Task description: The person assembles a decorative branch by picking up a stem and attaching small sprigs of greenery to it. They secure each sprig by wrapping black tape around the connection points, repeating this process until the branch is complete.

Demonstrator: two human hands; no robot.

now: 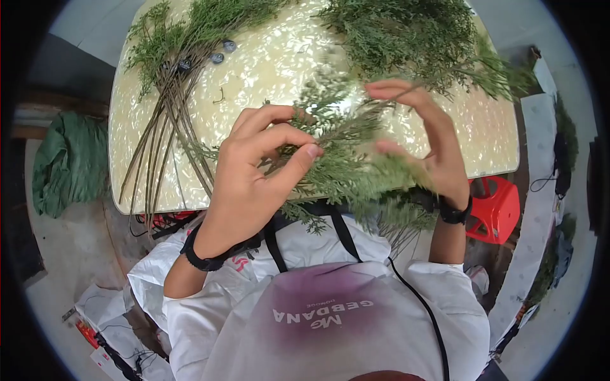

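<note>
Over the near middle of the table, my left hand (257,162) pinches the stem of a leafy evergreen sprig (343,168) between thumb and fingers. Its feathery green foliage spreads rightward and hangs past the table's near edge. My right hand (438,143) curves around the sprig's right side, its fingers and thumb apart and partly blurred by motion. A thin brown stem runs by its fingertips toward the upper right. At the left lies a bundle of evergreen branches (168,98), bare stems pointing toward me. A dense heap of loose greenery (406,38) covers the far right.
The pale, glossy patterned table (254,76) holds several small dark round pieces (216,58) and a bit of twig (219,96). A red plastic stool (499,209) stands below its right side. On the left hangs a green sack (70,162); white sheeting (149,276) lies near my left elbow.
</note>
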